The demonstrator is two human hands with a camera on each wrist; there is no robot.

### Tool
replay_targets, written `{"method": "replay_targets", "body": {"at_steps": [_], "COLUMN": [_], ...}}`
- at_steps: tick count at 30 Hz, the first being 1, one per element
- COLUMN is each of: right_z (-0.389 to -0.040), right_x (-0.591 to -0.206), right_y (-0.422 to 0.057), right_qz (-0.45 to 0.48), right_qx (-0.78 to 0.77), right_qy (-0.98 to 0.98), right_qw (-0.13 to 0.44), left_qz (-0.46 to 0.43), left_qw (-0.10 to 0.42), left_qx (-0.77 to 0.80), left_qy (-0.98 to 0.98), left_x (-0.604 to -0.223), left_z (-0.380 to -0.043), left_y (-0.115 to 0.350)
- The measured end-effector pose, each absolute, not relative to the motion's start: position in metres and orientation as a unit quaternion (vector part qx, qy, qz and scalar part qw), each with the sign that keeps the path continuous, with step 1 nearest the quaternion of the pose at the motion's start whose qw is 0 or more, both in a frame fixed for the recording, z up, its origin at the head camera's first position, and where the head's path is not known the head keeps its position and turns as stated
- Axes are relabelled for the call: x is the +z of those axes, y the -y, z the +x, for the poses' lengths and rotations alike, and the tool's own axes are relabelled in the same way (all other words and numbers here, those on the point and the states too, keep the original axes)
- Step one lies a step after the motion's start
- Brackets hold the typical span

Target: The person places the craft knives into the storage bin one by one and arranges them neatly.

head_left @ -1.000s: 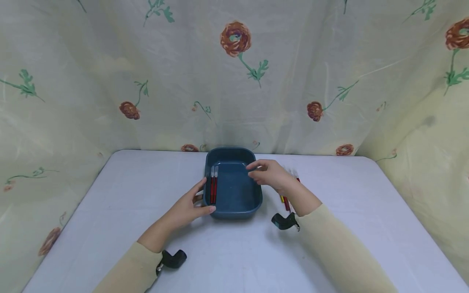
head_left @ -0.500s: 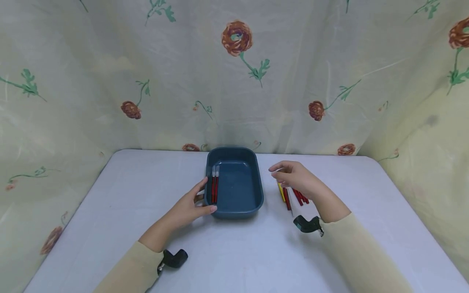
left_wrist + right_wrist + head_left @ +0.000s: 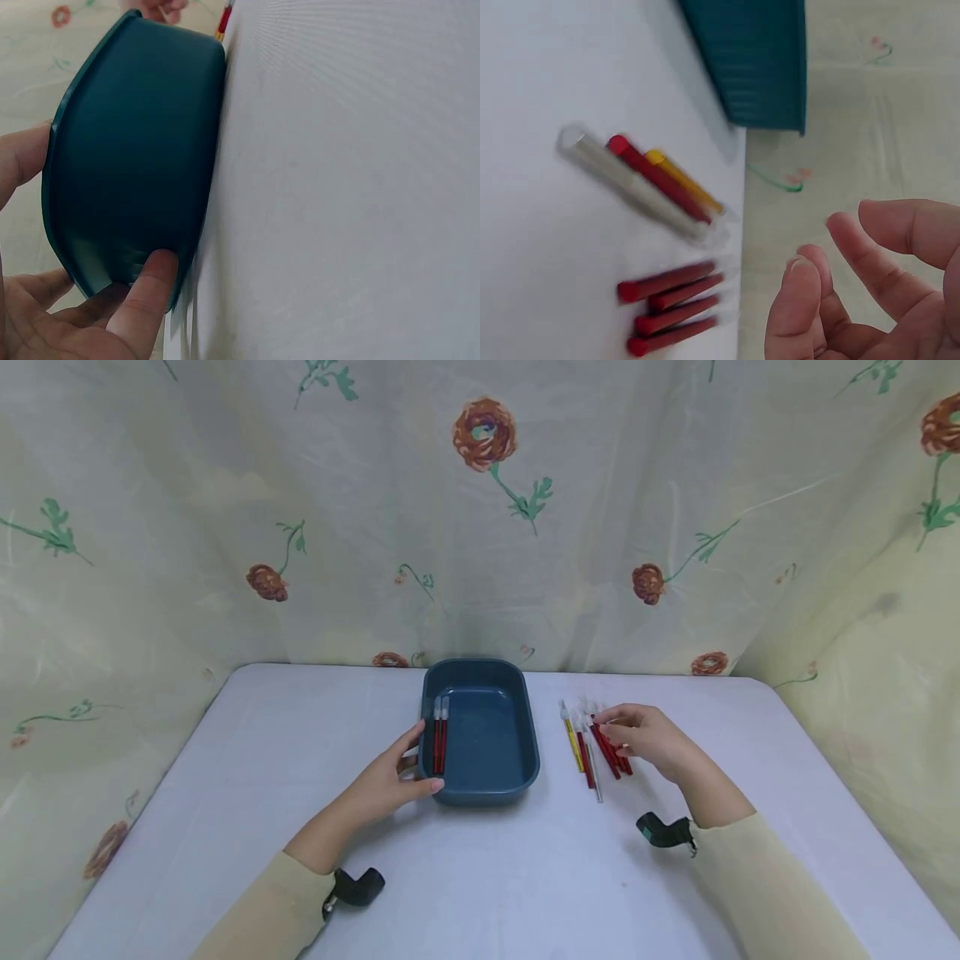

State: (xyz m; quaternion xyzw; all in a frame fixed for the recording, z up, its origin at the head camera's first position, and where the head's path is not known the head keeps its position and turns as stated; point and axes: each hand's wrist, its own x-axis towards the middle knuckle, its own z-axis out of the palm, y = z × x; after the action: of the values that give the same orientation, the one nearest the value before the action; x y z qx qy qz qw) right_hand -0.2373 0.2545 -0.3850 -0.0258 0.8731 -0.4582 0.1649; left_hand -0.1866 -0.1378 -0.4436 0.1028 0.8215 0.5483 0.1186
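A dark blue rectangular plastic bin point(image 3: 483, 789) stands on the table, with two slim red pen-shaped tools point(image 3: 441, 743) with clear caps lying along its left inside. My left hand point(image 3: 382, 789) holds the bin's left side near the front corner, fingers and thumb spread along its wall in the left wrist view. Right of the bin, my right hand point(image 3: 648, 739) hovers over a group of red capped tools point(image 3: 603, 747), fingers loosely bent. A gap shows between thumb and fingers in the right wrist view, with nothing between them.
Next to the red group lie a yellow capped tool point(image 3: 573, 743), another red tool point(image 3: 585, 760) and a silver one point(image 3: 595, 772). A white cloth covers the table point(image 3: 510, 877). A flowered curtain point(image 3: 360, 510) hangs behind its far edge.
My right hand has moved rightward from over the bin's right rim to above the red tools, uncovering the yellow and silver ones. The left hand stays on the bin.
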Motion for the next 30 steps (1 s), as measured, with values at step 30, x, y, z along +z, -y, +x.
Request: {"method": "replay_targets", "body": {"at_steps": [30], "right_z": [-0.256], "right_x": [-0.434], "right_y": [-0.289], "right_qz": [0.035], "right_qx": [-0.429], "right_qy": [-0.890], "right_qw": [0.149], "left_qz": [0.107], "left_qw": [0.117], "left_qx": [0.546], "left_qy": [-0.822], "left_x": [-0.443], "left_z": [-0.187], "left_y": [0.140]}}
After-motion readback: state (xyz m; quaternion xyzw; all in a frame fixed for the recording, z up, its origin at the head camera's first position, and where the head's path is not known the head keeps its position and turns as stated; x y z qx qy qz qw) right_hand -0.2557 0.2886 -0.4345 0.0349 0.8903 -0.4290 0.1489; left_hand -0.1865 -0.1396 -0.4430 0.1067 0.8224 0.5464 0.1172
